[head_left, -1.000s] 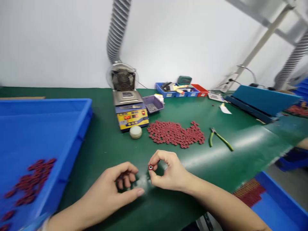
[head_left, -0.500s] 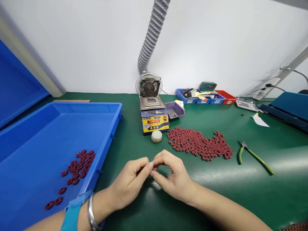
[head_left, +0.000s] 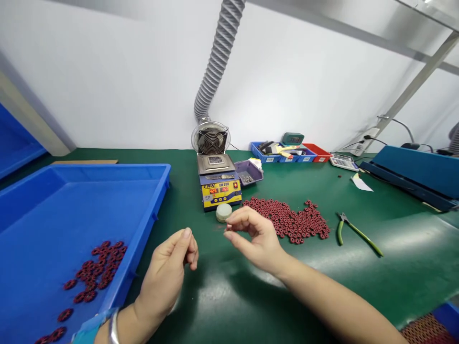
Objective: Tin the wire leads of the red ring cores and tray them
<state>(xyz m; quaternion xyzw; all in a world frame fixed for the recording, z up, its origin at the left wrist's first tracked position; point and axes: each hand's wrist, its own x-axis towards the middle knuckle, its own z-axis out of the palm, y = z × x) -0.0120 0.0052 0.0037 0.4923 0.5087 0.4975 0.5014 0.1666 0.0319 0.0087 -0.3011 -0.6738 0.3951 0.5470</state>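
Just in front of the small soldering pot, my right hand pinches a small red stator edge-on between thumb and fingertips. To its left, apart from it, my left hand is closed, thumb pressed to the curled forefinger; whatever it may hold is hidden. Many similar red stators lie in a loose group on the green bench behind and right of my right hand. A round pale-topped tin stands close behind the held stator. The yellow-and-blue soldering pot with its red digital display is behind the tin.
At left, a large blue tray holds more stators. Green-handled cutters lie at right. A purple bin with small metal bits adjoins the pot, beneath a grey duct hose. Small parts bins stand along the wall.
My hands, fingertips together before, have parted. The left hand moved left and its fingers curled; the right now shows a stator in its pinch. The view has shifted and tilted.
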